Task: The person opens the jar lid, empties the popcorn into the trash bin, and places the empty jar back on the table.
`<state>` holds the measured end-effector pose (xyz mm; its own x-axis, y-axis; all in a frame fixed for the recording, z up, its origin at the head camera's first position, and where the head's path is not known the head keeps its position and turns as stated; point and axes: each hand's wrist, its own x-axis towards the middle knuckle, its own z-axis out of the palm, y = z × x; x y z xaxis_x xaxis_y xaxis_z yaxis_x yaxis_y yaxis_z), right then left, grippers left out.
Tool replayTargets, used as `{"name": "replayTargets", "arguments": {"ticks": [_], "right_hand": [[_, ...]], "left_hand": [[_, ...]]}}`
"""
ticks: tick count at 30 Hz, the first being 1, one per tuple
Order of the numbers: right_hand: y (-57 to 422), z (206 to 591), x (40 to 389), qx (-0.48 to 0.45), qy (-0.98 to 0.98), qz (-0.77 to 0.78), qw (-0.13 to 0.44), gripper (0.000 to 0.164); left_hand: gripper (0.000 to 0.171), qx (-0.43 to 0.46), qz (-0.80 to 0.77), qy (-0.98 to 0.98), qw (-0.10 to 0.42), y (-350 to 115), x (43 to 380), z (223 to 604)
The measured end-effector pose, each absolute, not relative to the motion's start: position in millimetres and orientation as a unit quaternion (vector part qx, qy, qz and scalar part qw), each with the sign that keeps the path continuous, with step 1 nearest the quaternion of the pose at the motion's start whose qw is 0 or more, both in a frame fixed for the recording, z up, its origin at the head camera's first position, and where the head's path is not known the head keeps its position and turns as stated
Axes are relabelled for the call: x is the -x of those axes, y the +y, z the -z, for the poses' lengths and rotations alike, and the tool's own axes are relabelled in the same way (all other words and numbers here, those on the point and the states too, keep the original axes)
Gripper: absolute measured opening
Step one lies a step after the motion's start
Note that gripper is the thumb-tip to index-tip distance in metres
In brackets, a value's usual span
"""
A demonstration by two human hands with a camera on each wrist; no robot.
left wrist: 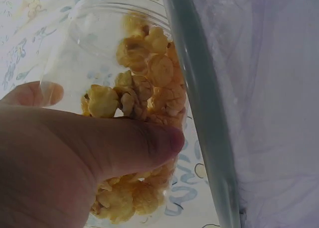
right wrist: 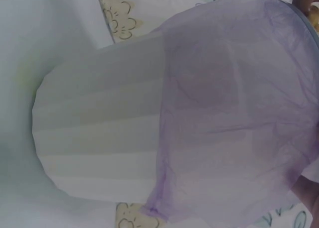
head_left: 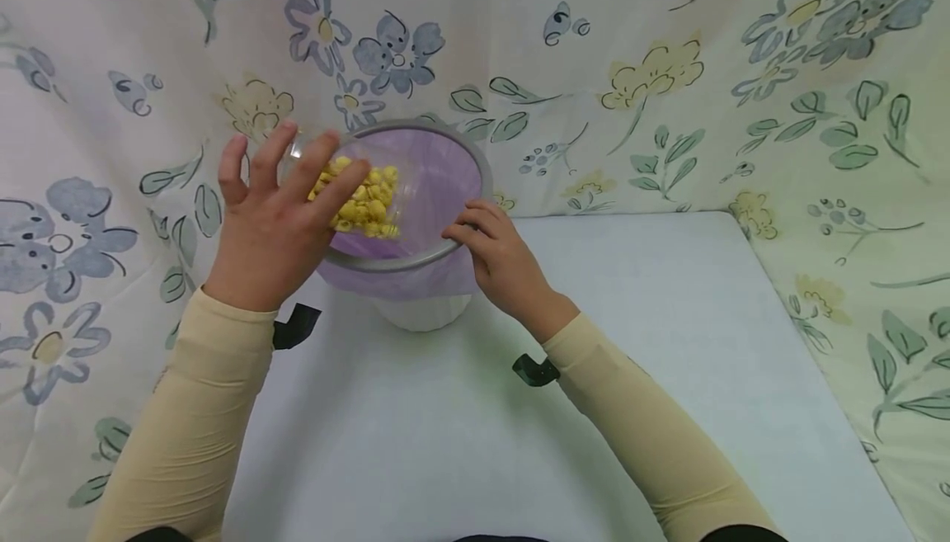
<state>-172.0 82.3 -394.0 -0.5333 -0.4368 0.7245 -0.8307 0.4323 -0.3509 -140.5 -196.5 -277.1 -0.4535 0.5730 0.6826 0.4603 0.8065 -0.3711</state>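
Note:
My left hand (head_left: 270,233) grips a clear plastic jar (left wrist: 94,34) tilted on its side over the left part of a trash bin (head_left: 426,315). Caramel-yellow popcorn (head_left: 371,205) lies inside the jar, and the left wrist view shows the thumb across its wall, close beside the bin's grey rim (left wrist: 199,103). A thin purple bag (head_left: 445,158) lines the white bin and folds down over its outside. With bent fingers at the right front of the rim, my right hand (head_left: 508,261) holds the bin; its thumb is hidden in the head view.
The bin stands at the back left of a white-covered table (head_left: 653,344). A floral curtain (head_left: 549,80) hangs right behind the bin and along both sides. A dark strap piece (head_left: 297,327) sticks out at each wrist.

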Motion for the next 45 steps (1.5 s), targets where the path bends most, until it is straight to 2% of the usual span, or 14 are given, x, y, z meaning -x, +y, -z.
{"name": "replayTargets", "arguments": {"ticks": [23,38,42,45], "right_hand": [[82,392,171,-0.393,-0.804,-0.356,0.269,0.030],[82,393,172,-0.397,-0.795,-0.364,0.279,0.029],[82,393,172,-0.397,-0.796,-0.365,0.276,0.029],[81,393,172,-0.398,-0.796,-0.365,0.273,0.029]], "left_hand": [[0.068,0.341,-0.080,-0.847,0.400,-187,143,279],[0.072,0.327,-0.081,-0.845,0.415,-188,145,277],[0.076,0.341,-0.101,-0.845,0.401,-186,145,280],[0.073,0.340,-0.096,-0.841,0.409,-184,145,280]]}}
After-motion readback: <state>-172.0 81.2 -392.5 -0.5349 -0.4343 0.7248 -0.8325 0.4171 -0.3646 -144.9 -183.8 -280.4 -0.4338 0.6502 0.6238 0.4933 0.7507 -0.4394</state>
